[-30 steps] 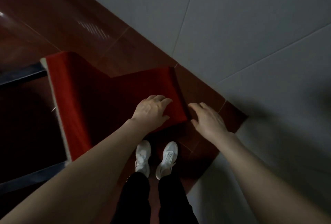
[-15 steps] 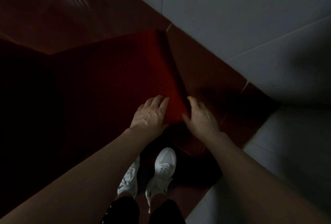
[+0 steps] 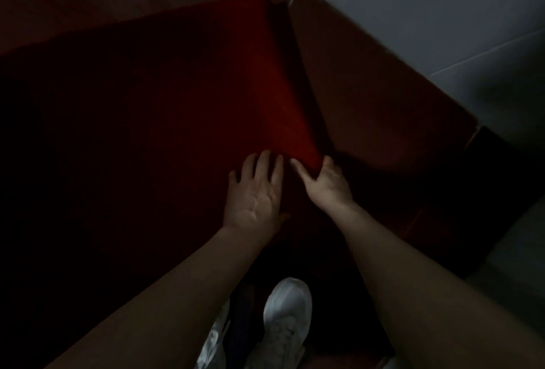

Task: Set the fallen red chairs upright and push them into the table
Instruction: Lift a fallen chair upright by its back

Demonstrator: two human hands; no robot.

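Above a red-brown tiled floor (image 3: 368,88), the chair (image 3: 265,88) fills the dim view with its broad red fabric panel. At its near corner the left hand (image 3: 255,197) lies flat on the fabric, fingers straight. The right hand (image 3: 327,182) pinches the corner itself, thumb on top. White shoes (image 3: 287,318) stand below that corner.

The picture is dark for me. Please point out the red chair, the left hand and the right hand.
red chair (image 3: 274,97), head view, its brighter red panel.
left hand (image 3: 253,194), head view, middle of its back.
right hand (image 3: 328,188), head view, middle of its back.
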